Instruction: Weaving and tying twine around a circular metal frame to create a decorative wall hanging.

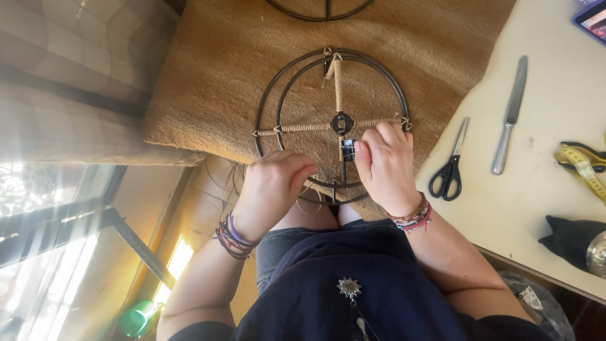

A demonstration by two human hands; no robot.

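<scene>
Working over a round metal frame (pixel 267 101) that lies on a tan woven mat (pixel 214 57) at the table's edge, a seated person holds both hands at the frame's lower half. The frame is two concentric dark rings joined by four spokes meeting at a small hub (pixel 341 123); the upper, left and right spokes are wrapped in pale cord (pixel 339 82), while the lower spoke shows bare metal below a small dark clip (pixel 348 149). The right hand (pixel 386 167) rises from a bent wrist, knuckles up, its fingers curled together and pinched at the clip just under the hub. The left hand (pixel 274 186) sits lower and to the side, fingers folded into a loose fist close to the outer ring; what it grips, if anything, cannot be told, though thin loose strands (pixel 309 205) hang near it. Both wrists wear stacked bracelets (pixel 232 237), and both forearms angle in from the body toward the frame. On the cream table (pixel 555 113) to the right, well apart from the hands, lie black-handled scissors (pixel 451 165), a table knife (pixel 510 113) and a yellow tape measure (pixel 584 167). Part of a second ring (pixel 319 12) shows at the mat's far end.
</scene>
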